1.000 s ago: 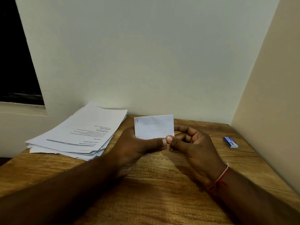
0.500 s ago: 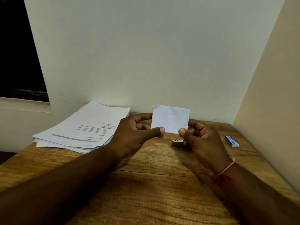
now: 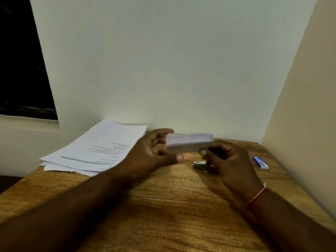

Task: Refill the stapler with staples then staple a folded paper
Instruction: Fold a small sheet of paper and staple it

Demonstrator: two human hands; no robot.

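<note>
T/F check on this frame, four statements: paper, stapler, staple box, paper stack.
1. The folded paper lies flat on the table. False: it is held in the air between the left hand and right hand.
2. The stapler is on the table. True.
3. The staple box sits left of the paper stack. False: it is at the far right.
4. The stack lies to the left. True.

Folded paper up in our hands, stapler down on the bench.

We hold the white folded paper (image 3: pixel 189 143) tilted nearly flat and blurred, above the bench. The small metal stapler (image 3: pixel 201 164) lies on its side beneath it, partly hidden. The blue staple box (image 3: pixel 260 162) lies flat, well apart to the right.
</note>
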